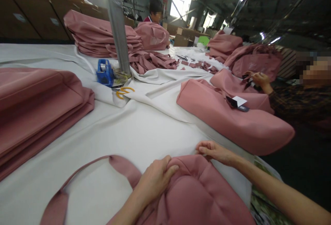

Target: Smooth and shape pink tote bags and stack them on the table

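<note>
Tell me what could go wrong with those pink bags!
The tagged pink bag seems to stick out past the edge of the white-covered table, so a bump might make it fall. The front pink bag, gripped by the left hand, has a loose strap looped out, which might get snagged if the bag slides. The yellow-handled scissors lie out, so a reaching hand might get poked.

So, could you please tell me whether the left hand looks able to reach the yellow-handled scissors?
Probably yes, with a forward stretch: only white cloth appears to lie between the left hand and the scissors. It would likely need to release its grip on the pink bag first.
</note>
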`<state>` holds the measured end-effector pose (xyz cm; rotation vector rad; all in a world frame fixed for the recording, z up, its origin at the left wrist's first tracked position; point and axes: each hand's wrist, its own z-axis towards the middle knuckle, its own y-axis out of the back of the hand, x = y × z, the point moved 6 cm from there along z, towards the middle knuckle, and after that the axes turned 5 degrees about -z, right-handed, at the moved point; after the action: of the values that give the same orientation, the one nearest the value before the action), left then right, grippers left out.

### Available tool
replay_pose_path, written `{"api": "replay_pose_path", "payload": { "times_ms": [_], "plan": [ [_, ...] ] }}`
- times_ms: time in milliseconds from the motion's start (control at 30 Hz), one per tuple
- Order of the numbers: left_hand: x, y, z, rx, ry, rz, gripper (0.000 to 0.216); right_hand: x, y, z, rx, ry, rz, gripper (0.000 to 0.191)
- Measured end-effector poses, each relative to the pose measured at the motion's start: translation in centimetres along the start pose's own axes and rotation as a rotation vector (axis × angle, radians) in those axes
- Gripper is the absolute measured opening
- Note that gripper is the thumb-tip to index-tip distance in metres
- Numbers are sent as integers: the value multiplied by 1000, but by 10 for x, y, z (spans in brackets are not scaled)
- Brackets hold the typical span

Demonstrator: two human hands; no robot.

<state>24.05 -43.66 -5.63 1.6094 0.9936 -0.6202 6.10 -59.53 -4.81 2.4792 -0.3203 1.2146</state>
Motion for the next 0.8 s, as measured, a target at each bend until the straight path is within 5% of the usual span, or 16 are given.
{"api": "replay_pose_path", "payload": {
  "times_ms": [100, 200, 367, 467, 567, 667, 733, 800],
  "plan": [
    [-1, 0, 0, -4, 42, -6, 45, 10, 2, -5, -213, 14, -175, 51],
    [-2, -2, 1, -22, 47, 15, 49, 47, -21, -7, -371, 192, -469, 39],
    [4, -2, 10, -105, 34, -125, 33, 96, -97, 5, -352, 519, -685, 24],
    [0, 31, 0, -171, -33, -266, 28, 95, -127, 13, -338, 662, -837, 33],
    [-14, 94, -49, -312, -66, -228, 28, 79, -131, 19, -355, 742, -985, 34],
    [-30, 136, -129, -462, -13, -37, 29, 68, -125, 26, -336, 795, -1042, 30],
    [-32, 133, -182, -530, 56, 182, 33, 67, -122, 28, -339, 823, -1069, 29],
    [-19, 108, -224, -544, 137, 474, 45, 67, -122, 29, -347, 840, -1098, 29]
  ]
}}
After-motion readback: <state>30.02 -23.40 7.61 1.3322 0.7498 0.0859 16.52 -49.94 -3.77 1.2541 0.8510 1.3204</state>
